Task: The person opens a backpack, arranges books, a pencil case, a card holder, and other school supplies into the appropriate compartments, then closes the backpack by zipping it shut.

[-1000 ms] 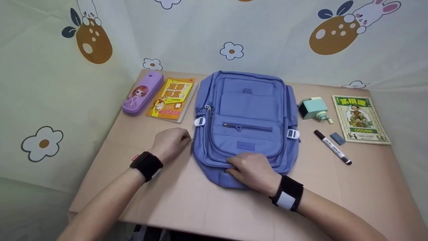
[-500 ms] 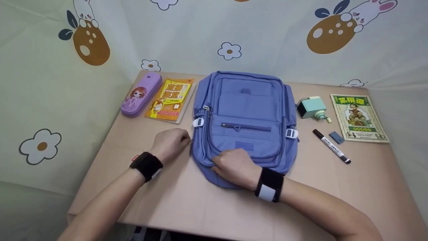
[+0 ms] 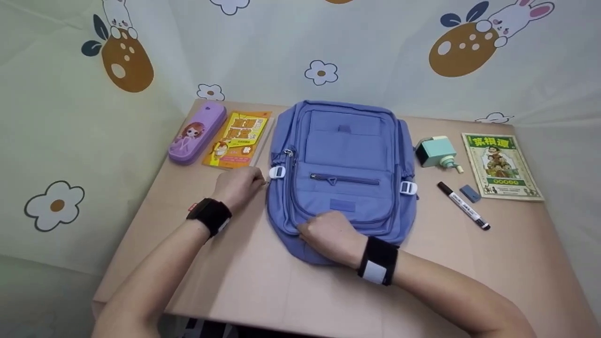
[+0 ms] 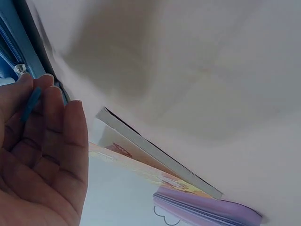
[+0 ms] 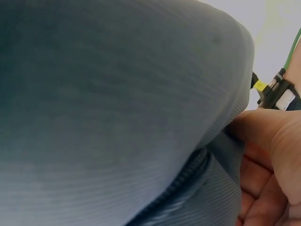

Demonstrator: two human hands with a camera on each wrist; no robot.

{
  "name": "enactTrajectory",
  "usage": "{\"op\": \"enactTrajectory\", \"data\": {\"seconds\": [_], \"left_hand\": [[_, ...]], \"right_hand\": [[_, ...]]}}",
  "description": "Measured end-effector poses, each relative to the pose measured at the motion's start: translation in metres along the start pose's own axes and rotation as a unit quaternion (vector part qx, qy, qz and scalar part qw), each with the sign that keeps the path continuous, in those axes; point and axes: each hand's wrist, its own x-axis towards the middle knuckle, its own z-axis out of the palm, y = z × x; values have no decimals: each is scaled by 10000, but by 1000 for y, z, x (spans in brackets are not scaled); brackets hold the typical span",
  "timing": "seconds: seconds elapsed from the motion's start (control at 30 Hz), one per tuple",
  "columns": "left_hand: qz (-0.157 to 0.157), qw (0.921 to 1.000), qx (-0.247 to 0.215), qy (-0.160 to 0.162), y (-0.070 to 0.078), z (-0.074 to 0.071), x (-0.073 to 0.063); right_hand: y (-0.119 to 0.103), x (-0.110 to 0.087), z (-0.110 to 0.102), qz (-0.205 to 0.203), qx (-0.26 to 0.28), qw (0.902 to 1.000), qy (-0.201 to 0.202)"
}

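Observation:
A blue backpack (image 3: 350, 145) lies flat on the table with its front pocket side up. At its left edge, just below the white strap buckle (image 3: 277, 172), my left hand (image 3: 238, 188) pinches a zipper pull; the blue tab (image 4: 31, 104) shows between the fingers in the left wrist view. My right hand (image 3: 333, 237) grips the bag's fabric near the lower left corner. In the right wrist view the thumb presses on cloth beside a dark zipper seam (image 5: 183, 181), and the fingers curl beneath.
Left of the bag lie a purple pencil case (image 3: 197, 134) and an orange-yellow book (image 3: 238, 139). On the right are a mint-green pencil sharpener (image 3: 436, 152), a marker (image 3: 463, 205), a blue eraser (image 3: 470, 193) and a green-covered book (image 3: 502, 166). A patterned curtain (image 3: 263, 42) borders the table (image 3: 263, 291).
My left hand has moved up along the bag's left edge with the zipper pull. My right hand has shifted left from the bottom middle to the lower left corner of the bag.

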Motion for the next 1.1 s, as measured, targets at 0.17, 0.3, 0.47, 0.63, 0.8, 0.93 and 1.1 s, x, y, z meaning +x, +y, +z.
{"op": "enactTrajectory", "data": {"seconds": [0.17, 0.3, 0.47, 0.63, 0.8, 0.93, 1.1], "left_hand": [[-193, 9996, -184, 30, -4, -1, 24], [-253, 9991, -291, 165, -6, 1, 37], [-322, 9988, -329, 143, -7, 3, 42], [-271, 9992, -244, 142, -6, 4, 43], [-260, 9994, -166, 184, -5, 6, 42], [-184, 9994, -130, 243, -2, 7, 42], [-91, 9997, -72, 236, -1, 7, 38]], "right_hand": [[0, -1, 3, -68, 75, 9999, -37], [0, -2, 5, -120, 128, 9998, 25], [1, -3, 5, -90, 158, 9998, 70], [2, -6, 4, -70, 79, 9996, 246], [7, -15, 2, -15, 324, 9989, 350], [16, -35, -5, 268, 859, 9955, 306], [32, -68, -13, 694, 1337, 9884, 200]]}}
